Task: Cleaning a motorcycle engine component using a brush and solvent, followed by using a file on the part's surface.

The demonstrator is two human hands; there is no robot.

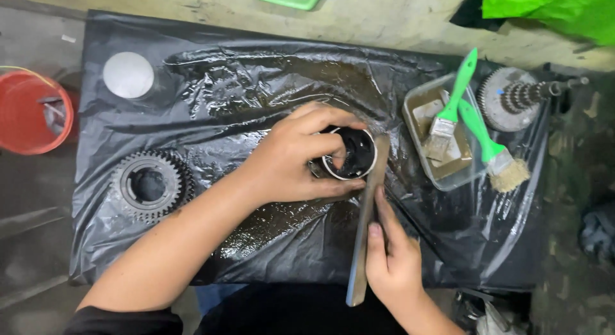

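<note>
My left hand point(288, 159) grips a short metal ring-shaped part point(351, 155) with a dark oily bore, holding it down on the wet black plastic sheet point(256, 72). Fingers wrap over its top and left side. My right hand point(391, 252) holds a long flat metal file point(366, 226), index finger stretched along it. The file's far end lies against the right side of the ring part.
A large toothed gear point(152, 184) lies at the sheet's left. A round grey lid point(128, 74) and a red bucket point(32, 114) sit further left. Right: a tray of brown liquid point(419, 107), two green-handled brushes point(458, 95), a geared shaft point(512, 98).
</note>
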